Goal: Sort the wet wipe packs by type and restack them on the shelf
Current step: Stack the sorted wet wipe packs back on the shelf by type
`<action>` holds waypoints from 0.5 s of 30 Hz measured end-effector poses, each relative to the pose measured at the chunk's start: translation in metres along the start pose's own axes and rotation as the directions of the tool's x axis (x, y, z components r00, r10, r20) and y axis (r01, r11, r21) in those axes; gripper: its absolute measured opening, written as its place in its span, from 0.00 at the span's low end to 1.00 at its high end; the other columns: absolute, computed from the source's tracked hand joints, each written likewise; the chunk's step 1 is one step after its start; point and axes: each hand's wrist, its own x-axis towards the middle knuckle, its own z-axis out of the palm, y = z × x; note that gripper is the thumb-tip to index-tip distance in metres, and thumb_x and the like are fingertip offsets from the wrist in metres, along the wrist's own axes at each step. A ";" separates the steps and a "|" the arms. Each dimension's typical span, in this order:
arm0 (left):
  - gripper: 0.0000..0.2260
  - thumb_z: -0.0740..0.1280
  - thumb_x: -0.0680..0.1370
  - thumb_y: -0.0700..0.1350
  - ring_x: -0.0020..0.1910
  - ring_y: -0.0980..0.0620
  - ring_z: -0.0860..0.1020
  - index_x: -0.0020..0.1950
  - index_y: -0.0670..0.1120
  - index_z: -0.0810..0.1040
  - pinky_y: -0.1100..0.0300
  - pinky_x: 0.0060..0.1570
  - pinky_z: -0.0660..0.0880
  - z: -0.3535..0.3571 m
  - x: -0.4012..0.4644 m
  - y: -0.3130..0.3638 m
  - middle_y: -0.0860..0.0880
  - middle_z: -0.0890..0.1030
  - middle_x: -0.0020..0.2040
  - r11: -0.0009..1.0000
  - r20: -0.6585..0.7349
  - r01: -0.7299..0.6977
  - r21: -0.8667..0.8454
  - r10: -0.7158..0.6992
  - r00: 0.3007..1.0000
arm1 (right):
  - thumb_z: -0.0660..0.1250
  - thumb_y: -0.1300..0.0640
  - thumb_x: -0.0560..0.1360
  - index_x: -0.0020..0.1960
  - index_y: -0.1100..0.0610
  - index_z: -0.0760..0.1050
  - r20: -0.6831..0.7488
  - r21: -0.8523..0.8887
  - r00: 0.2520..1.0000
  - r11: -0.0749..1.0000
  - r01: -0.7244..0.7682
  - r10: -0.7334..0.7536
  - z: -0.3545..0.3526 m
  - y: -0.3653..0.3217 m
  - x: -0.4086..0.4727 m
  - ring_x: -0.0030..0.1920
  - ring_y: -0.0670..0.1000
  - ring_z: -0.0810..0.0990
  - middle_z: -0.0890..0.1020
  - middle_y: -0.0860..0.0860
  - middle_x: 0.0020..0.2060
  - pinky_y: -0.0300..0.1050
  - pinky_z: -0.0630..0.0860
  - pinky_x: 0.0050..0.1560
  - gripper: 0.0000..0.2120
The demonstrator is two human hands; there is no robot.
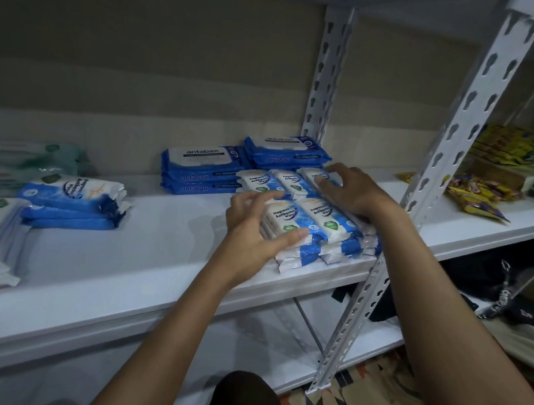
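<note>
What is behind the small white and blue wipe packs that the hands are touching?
Behind the small wipe packs stand two stacks of blue antabax packs. The lower right stack is partly hidden.

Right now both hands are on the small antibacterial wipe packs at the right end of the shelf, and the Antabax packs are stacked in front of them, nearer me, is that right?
Not quite. The head view shows the Antabax packs stacked behind the small antibacterial wipe packs, toward the wall, not nearer you. The rest holds: the left hand and right hand are both on those packs at the right end of the shelf.
</note>
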 end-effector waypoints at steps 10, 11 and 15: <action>0.32 0.55 0.82 0.63 0.70 0.47 0.73 0.81 0.63 0.42 0.45 0.70 0.69 0.008 0.017 -0.010 0.53 0.66 0.78 0.949 0.054 0.308 0.060 -0.311 0.949 | 0.47 0.25 0.77 0.81 0.38 0.47 0.192 -0.190 0.981 0.981 0.025 0.012 0.030 -0.005 0.035 0.81 0.58 0.50 0.43 0.46 0.82 0.62 0.54 0.78 0.37; 0.31 0.54 0.82 0.63 0.69 0.47 0.73 0.81 0.64 0.41 0.45 0.70 0.69 0.008 0.017 -0.010 0.54 0.65 0.79 0.948 0.056 0.310 0.074 -0.314 0.948 | 0.46 0.26 0.77 0.82 0.39 0.46 0.198 -0.206 0.980 0.978 0.039 0.002 0.031 -0.004 0.037 0.82 0.57 0.48 0.43 0.47 0.82 0.62 0.52 0.78 0.37; 0.32 0.52 0.81 0.60 0.73 0.45 0.70 0.81 0.61 0.41 0.42 0.71 0.68 0.014 0.021 -0.009 0.53 0.58 0.82 0.957 0.036 0.281 0.064 -0.284 0.958 | 0.46 0.25 0.77 0.82 0.41 0.44 0.204 -0.240 0.979 0.970 0.050 0.000 0.034 -0.006 0.038 0.82 0.55 0.45 0.41 0.48 0.82 0.61 0.51 0.79 0.39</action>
